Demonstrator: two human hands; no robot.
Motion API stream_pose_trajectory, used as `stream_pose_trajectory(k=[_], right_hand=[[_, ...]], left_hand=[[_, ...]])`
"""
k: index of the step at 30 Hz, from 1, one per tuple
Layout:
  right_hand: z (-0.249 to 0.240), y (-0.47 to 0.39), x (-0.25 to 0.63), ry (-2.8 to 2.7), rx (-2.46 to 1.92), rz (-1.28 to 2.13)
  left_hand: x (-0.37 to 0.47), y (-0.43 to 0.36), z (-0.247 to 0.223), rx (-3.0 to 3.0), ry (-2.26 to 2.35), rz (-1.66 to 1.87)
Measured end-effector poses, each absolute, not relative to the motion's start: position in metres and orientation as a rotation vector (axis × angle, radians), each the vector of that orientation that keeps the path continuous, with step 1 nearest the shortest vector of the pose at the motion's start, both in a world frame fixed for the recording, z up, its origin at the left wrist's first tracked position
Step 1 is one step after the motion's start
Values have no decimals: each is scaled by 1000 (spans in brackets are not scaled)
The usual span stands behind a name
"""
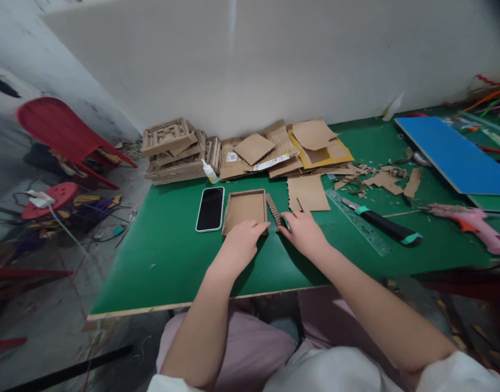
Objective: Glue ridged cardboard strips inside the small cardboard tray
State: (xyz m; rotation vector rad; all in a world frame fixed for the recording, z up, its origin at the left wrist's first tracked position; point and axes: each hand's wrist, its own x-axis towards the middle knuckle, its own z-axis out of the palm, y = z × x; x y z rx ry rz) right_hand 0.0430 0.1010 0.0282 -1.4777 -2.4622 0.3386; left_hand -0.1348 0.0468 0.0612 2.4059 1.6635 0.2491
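Observation:
A shallow cardboard tray (245,208) with raised edges lies flat on the green table. My left hand (245,237) rests over its lower right part, thumb toward the right edge; what its curled fingers hold, if anything, is hidden. Just right of the tray a narrow corrugated cardboard strip (273,209) lies at a slant. My right hand (301,231) is at the strip's lower end, with a small dark, thin tool (299,204) showing above its fingers. A square cardboard piece (309,193) lies behind that hand.
A phone (210,209), glue bottle (209,171) and stacked cardboard frames (172,149) are at the left. To the right lie a clear ruler (362,228), a utility knife (386,224), a pink glue gun (474,220), cardboard scraps (383,181) and a blue board (458,152).

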Motion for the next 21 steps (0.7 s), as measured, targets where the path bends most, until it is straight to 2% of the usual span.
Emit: stream_pose_trajectory(k=[7,12,17,21], right_hand=[[29,101,32,-2488,-1588,304],[40,101,81,-2118,-1621,266],[44,92,106,-1928,-1518,497],[35,81,99,-2007,-1499,602]], left_hand=[[-139,39,66,2415,1669,280],[-136,34,63,2449,1609,254],[-120,36,57,2528,1504,160],[-115,42,49,2569,1581,134]])
